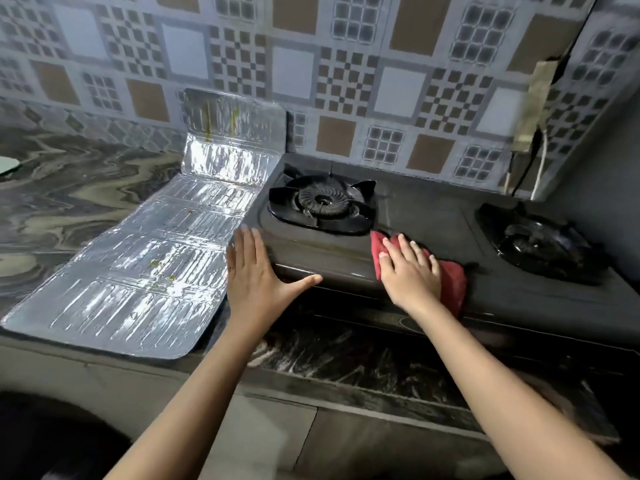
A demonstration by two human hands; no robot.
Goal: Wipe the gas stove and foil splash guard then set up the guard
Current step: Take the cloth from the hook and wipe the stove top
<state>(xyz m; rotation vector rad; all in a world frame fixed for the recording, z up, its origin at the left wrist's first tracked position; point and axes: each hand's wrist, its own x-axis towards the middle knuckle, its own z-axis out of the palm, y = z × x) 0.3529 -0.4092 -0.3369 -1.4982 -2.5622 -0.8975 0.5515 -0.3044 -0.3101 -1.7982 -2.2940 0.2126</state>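
Pressing a red cloth (450,282) flat under straight fingers, the right hand (410,271) works the front of the black gas stove (433,216) between its two burners, while the left hand (256,271), fingers spread and holding nothing, rests on the stove's left front corner, probably to steady it against the rubbing. The foil splash guard (166,258) lies unfolded just left of the stove, its far panel leaning up the wall, with food specks that suggest it is not yet wiped. The marbled bench (62,188) carries both, beneath a patterned tile wall (311,64).

No legible text (or numbers)
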